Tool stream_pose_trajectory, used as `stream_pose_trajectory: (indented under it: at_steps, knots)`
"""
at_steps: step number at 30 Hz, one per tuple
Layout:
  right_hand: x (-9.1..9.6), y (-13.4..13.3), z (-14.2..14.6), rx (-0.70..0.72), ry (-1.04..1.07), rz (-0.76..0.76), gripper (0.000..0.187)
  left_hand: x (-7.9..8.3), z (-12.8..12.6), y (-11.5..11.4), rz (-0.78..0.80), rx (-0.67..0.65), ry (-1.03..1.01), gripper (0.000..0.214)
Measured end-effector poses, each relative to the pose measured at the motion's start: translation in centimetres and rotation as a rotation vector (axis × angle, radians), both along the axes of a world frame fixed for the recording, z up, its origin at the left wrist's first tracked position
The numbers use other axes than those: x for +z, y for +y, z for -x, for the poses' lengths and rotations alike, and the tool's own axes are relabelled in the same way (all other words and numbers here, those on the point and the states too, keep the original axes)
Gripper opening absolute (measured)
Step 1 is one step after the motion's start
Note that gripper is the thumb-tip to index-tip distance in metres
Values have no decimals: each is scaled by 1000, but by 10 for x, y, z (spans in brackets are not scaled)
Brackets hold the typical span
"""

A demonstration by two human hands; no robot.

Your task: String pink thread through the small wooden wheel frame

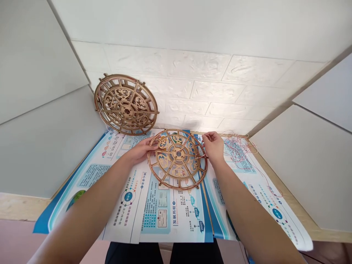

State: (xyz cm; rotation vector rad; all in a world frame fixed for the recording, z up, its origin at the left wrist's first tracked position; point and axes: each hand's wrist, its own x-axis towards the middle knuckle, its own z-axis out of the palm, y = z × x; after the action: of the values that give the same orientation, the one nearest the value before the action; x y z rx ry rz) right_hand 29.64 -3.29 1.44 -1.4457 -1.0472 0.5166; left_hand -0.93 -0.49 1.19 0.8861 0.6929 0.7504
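Note:
A round laser-cut wooden wheel (177,159) with spokes and scrollwork lies flat on the printed posters, and a copper-coloured wire seems to follow its rim. My left hand (139,151) grips the wheel's left rim. My right hand (213,147) is at the wheel's upper right, its fingertips pinched on what looks like a thin copper wire (237,150), which trails from a loose tangle at the right. A matching wooden wheel (126,104) leans upright against the wall at the back left, untouched by either hand.
Blue-and-white printed posters (165,209) cover a light wooden desk (16,207). A white brick-pattern wall (176,69) rises behind, with pale grey side panels (41,135) at left and right. My dark trousers (162,255) show below the desk edge.

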Motion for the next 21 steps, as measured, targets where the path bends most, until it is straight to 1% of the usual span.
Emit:
stream_pose_trajectory:
  at_steps: [3, 6, 12, 17, 21]
  knots:
    - [-2, 0, 1, -28, -118, -23, 19, -2, 0, 0, 6, -7, -6, 56]
    - [-3, -1, 4, -21, -170, -32, 19, -1, 0, 0, 14, -18, -5, 55]
    - [-3, -5, 9, 19, -199, -73, 19, -2, 2, 0, 25, -28, -5, 56]
    - [3, -8, 12, -37, -159, -217, 22, 0, 1, -1, 24, -18, 13, 59]
    - [2, -12, 18, 56, -200, -197, 31, 2, 1, -1, 29, -26, 15, 61]
